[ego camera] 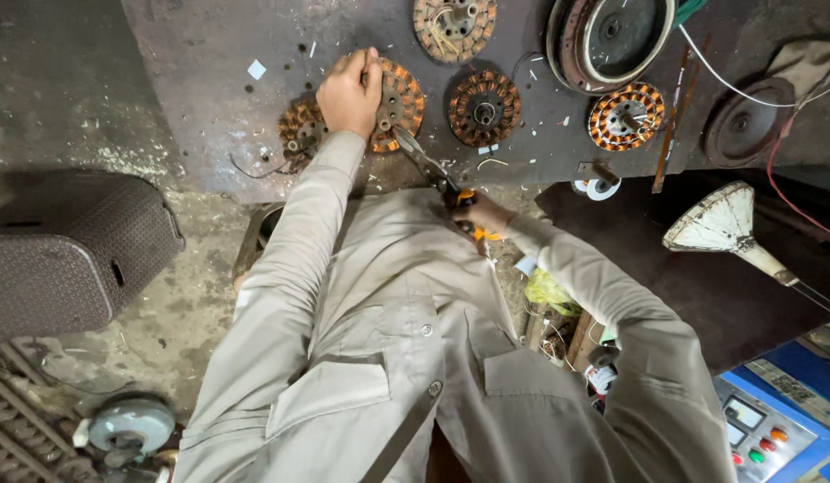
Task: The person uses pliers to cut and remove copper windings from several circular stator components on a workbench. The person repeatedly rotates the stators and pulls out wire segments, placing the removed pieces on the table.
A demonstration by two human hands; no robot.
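The left hand (350, 91) lies flat on a copper-wound stator (395, 103), fingers curled over its top edge and pressing it down on the dark metal bench (191, 72). A second, smaller winding (300, 130) sits just beside the heel of that hand, on its outer side. The grip looks sound: the palm covers the stator's near half, leaving the half toward the other hand bare for the tool. To keep it good, the fingers should stay off the copper at the rim where the cutter comes in.

The right hand (483, 215) is closed around the orange handles of a pair of cutters (433, 170), held close to the chest. The blades point up and across toward the lower edge of the stator under the left fingers; whether the tips are shut on wire or merely touching it cannot be told from here. A clean cut likely calls for the tips to bite a few strands at a time, near the core, with the left hand bearing down so the stator does not turn or lift.

Beyond the right fingers lie a third stator (484, 108) and a fourth (626, 115), both well apart from the cutters.
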